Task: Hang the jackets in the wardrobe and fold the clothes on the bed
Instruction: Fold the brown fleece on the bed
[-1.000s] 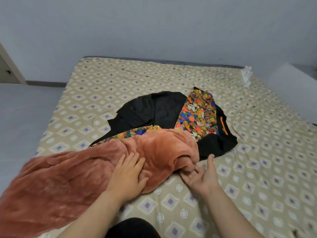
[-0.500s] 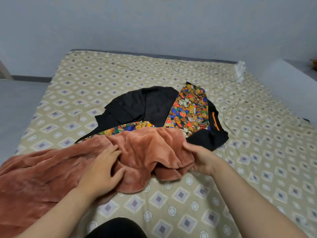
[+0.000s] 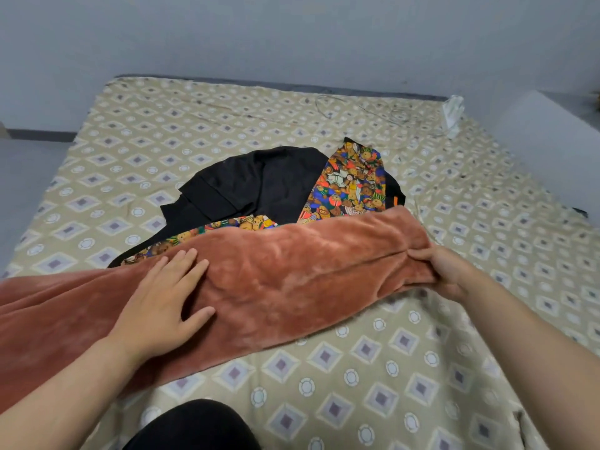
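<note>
A rust-orange fleece garment (image 3: 292, 274) lies stretched across the near part of the bed (image 3: 389, 368), running off the left edge of view. My left hand (image 3: 162, 306) rests flat on its middle with fingers spread. My right hand (image 3: 444, 271) pinches the garment's right end and holds it pulled taut. Behind the fleece lies a black garment (image 3: 256, 186) with a colourful bear-print lining (image 3: 350, 186), partly covered by the fleece.
The bed has a beige diamond-patterned cover. A thin wire (image 3: 373, 108) and a white object (image 3: 453, 112) lie near the far right corner. A white surface (image 3: 552, 141) stands to the right, and grey floor (image 3: 22, 177) shows on the left.
My right hand took hold of the bunched fleece end and drew it out to the right, flattening the garment. My left hand stayed pressed on the fleece.
</note>
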